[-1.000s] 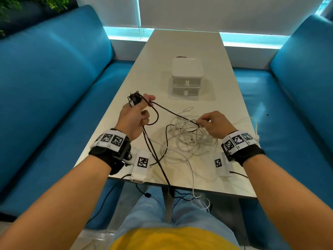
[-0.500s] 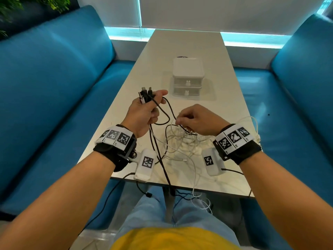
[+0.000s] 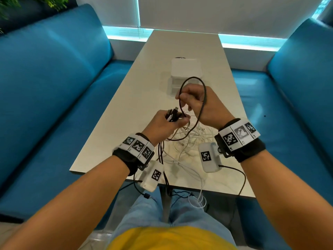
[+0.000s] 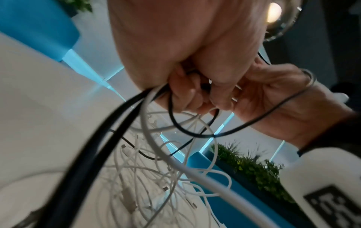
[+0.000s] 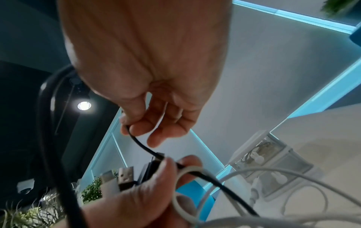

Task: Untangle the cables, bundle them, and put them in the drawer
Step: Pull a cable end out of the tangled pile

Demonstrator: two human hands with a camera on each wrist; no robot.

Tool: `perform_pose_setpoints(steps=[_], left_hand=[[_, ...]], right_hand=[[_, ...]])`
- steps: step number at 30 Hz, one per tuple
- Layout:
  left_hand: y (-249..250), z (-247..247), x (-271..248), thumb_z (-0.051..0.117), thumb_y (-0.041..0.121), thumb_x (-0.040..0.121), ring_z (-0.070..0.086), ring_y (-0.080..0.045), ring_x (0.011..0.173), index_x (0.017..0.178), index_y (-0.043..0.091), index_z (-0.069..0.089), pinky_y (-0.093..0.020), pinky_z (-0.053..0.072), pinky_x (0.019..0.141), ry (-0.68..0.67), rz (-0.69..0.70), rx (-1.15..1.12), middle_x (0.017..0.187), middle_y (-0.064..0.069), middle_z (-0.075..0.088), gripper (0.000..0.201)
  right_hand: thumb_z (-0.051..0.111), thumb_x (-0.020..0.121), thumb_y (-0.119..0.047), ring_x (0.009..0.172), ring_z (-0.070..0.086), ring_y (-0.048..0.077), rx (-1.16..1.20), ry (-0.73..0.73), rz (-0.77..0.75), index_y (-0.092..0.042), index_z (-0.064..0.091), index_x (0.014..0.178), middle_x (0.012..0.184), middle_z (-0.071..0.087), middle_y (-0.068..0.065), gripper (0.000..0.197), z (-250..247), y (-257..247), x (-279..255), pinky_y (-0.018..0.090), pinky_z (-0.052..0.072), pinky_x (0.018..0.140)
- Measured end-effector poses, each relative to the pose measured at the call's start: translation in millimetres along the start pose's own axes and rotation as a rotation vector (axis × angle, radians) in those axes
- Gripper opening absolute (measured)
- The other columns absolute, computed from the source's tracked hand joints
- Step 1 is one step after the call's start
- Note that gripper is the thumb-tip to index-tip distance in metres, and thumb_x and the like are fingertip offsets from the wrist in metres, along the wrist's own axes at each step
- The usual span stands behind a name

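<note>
My left hand [image 3: 167, 123] grips a bunch of black cable ends, their USB plugs [image 3: 173, 113] sticking up; the plugs [image 5: 125, 179] also show in the right wrist view. My right hand [image 3: 195, 100], raised just beyond it, pinches the black cable [image 5: 140, 144] between thumb and forefinger. A black loop [image 3: 193, 79] arcs over that hand and down its back. A tangle of white cables [image 3: 187, 141] lies on the table [image 3: 126, 98] under both hands; the white cables [image 4: 156, 185] fill the left wrist view. The white two-drawer box [image 3: 186, 69] stands behind, drawers shut.
Blue sofas [image 3: 45, 83] flank the table on both sides. Black and white cable lengths [image 3: 196, 199] hang over the table's near edge toward my lap. In the right wrist view the drawer box [image 5: 273, 163] has a dark cable in its upper drawer.
My right hand has risen and moved forward, pulling a black loop up over itself. My left hand, with the plugs, has come nearer and toward the middle.
</note>
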State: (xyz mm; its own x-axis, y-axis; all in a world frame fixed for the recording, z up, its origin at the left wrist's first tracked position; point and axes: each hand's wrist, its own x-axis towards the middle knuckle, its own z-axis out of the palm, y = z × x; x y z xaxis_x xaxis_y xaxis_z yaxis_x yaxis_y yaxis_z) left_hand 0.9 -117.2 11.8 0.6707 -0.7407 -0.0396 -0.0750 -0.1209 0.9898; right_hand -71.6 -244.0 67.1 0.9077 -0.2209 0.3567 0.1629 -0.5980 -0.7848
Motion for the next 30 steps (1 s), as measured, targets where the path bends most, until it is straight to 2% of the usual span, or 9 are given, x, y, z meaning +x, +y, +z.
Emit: perform_pose_setpoints(steps=[3,6,8,10,13,18,22,27,30], left_hand=[[1,2,0,0.066,0.012,0.089,0.043,0.003,0.038,0.093,0.007,0.069,-0.008,0.031,0.041,0.051,-0.016,-0.042,0.049,0.016,0.055,0.007],[2,-4,2,0.068,0.018,0.088,0.031,-0.006,0.039,0.085,0.011,0.065,-0.018,0.024,0.038,0.154,-0.12,-0.26,0.063,0.002,0.051,0.008],[1,-11,2,0.068,0.021,0.088,0.028,-0.007,0.041,0.096,0.008,0.068,-0.019,0.022,0.037,0.18,-0.163,-0.352,0.068,0.0,0.052,0.016],[1,-17,1,0.068,0.022,0.088,0.027,-0.007,0.042,0.101,0.007,0.068,-0.019,0.021,0.038,0.202,-0.181,-0.405,0.073,0.0,0.056,0.019],[-2,-27,2,0.064,0.021,0.091,0.027,-0.006,0.043,0.093,0.014,0.067,-0.017,0.02,0.038,0.252,-0.203,-0.522,0.077,0.001,0.062,0.008],[-3,-42,0,0.059,0.02,0.094,0.026,-0.004,0.039,0.086,0.018,0.063,-0.015,0.018,0.038,0.292,-0.193,-0.672,0.077,0.003,0.066,0.009],[-4,-61,-1,0.052,0.023,0.097,0.026,-0.002,0.036,0.084,0.02,0.06,-0.014,0.018,0.035,0.317,-0.128,-0.767,0.07,0.008,0.065,0.015],[-2,-73,-5,0.052,0.023,0.098,0.026,-0.002,0.037,0.084,0.021,0.06,-0.013,0.021,0.034,0.329,-0.084,-0.759,0.072,0.008,0.065,0.016],[2,-71,-7,0.051,0.024,0.097,0.027,-0.001,0.039,0.088,0.021,0.061,-0.013,0.022,0.035,0.284,-0.056,-0.713,0.075,0.007,0.065,0.014]], right_hand=[[0.055,0.095,-0.008,0.074,0.06,0.001,0.047,0.036,0.002,-0.009,0.067,0.096,0.078,0.063,0.0,0.012,4,5,-3,0.014,0.046,0.071],[0.056,0.096,-0.024,0.095,0.064,0.014,-0.036,-0.109,0.147,-0.012,0.06,0.118,0.1,0.067,0.005,0.025,5,27,-9,0.024,0.049,0.088],[0.055,0.096,-0.03,0.095,0.064,0.028,-0.085,-0.226,0.233,-0.011,0.066,0.106,0.1,0.069,0.016,0.025,6,46,-16,0.04,0.051,0.092],[0.056,0.094,-0.028,0.08,0.062,0.031,-0.136,-0.25,0.244,-0.004,0.069,0.088,0.088,0.068,0.021,0.028,4,59,-22,0.049,0.048,0.084],[0.056,0.095,-0.024,0.068,0.053,0.016,-0.202,-0.24,0.279,-0.008,0.067,0.076,0.072,0.064,0.011,0.027,0,71,-31,0.039,0.046,0.071],[0.052,0.097,-0.024,0.086,0.059,0.024,-0.298,-0.238,0.334,-0.007,0.067,0.086,0.087,0.062,0.006,0.025,0,85,-37,0.037,0.044,0.08],[0.052,0.095,-0.022,0.082,0.058,0.027,-0.42,-0.127,0.457,-0.006,0.065,0.081,0.078,0.062,0.006,0.025,-8,107,-41,0.032,0.04,0.07],[0.053,0.094,-0.026,0.087,0.062,0.032,-0.429,0.015,0.565,-0.006,0.069,0.089,0.087,0.069,0.013,0.026,-9,116,-39,0.037,0.046,0.076],[0.054,0.096,-0.027,0.101,0.058,0.024,-0.398,0.1,0.505,-0.011,0.066,0.111,0.107,0.063,0.011,0.025,-5,107,-32,0.031,0.041,0.088]])
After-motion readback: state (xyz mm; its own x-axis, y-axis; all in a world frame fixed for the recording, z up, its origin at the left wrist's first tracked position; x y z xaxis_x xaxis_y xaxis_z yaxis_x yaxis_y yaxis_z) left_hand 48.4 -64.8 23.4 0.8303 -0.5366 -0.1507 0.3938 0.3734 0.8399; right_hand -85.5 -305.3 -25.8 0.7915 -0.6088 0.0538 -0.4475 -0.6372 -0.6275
